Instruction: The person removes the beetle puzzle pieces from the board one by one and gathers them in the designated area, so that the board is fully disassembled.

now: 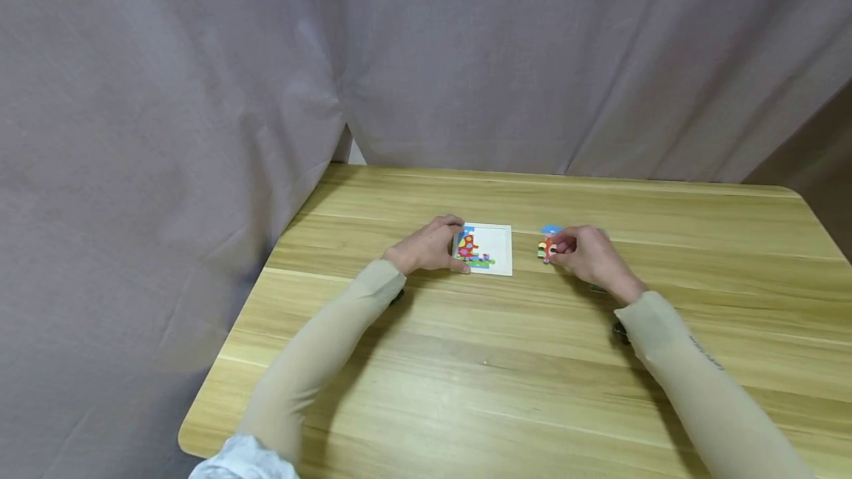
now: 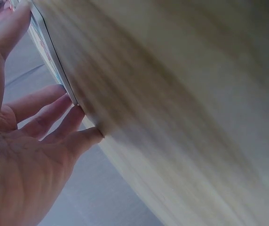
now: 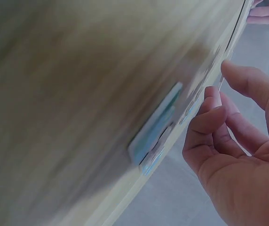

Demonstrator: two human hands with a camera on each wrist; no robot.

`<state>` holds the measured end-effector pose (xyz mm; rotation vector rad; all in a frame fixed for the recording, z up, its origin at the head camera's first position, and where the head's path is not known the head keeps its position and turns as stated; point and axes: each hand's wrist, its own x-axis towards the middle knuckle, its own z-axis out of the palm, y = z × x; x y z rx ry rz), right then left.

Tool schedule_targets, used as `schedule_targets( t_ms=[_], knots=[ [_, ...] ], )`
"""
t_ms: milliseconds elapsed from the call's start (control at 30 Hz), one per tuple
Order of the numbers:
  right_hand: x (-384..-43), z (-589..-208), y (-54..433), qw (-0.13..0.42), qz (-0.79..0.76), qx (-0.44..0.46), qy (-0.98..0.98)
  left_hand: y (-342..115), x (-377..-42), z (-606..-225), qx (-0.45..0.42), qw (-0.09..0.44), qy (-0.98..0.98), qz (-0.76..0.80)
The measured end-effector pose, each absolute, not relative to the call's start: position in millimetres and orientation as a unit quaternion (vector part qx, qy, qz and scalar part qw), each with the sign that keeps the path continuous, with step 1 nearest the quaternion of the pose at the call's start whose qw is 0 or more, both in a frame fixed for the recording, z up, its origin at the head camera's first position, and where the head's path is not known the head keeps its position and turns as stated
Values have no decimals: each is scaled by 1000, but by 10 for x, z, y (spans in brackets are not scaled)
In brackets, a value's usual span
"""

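A white square puzzle tray (image 1: 502, 250) lies on the table, its left part filled with pieces showing a red spotted picture (image 1: 468, 245) and a green strip. My left hand (image 1: 429, 245) holds the tray's left side, thumb at the near edge and fingers at the far corner. In the left wrist view, fingertips (image 2: 71, 101) touch the tray's rim (image 2: 54, 56). To the right, my right hand (image 1: 589, 253) pinches a red puzzle piece (image 1: 547, 250) with yellow and black marks, just above or on the table. Its lower side is hidden.
A blue puzzle piece (image 1: 551, 229) lies beyond the right hand. More flat pieces (image 3: 155, 134) lie under and beside that hand, partly hidden in the head view. The wooden table (image 1: 466, 375) meets a grey curtain (image 1: 466, 58) at its far edge.
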<state>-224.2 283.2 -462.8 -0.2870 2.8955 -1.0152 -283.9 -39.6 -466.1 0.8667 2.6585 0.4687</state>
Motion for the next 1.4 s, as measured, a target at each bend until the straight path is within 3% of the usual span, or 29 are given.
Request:
schedule_targets(
  t_ms=[1400],
  knots=[
    [-2299, -4604, 2974, 72, -297, -76, 949, -401, -2861, -4667, 302, 154, 925, 174]
  ],
)
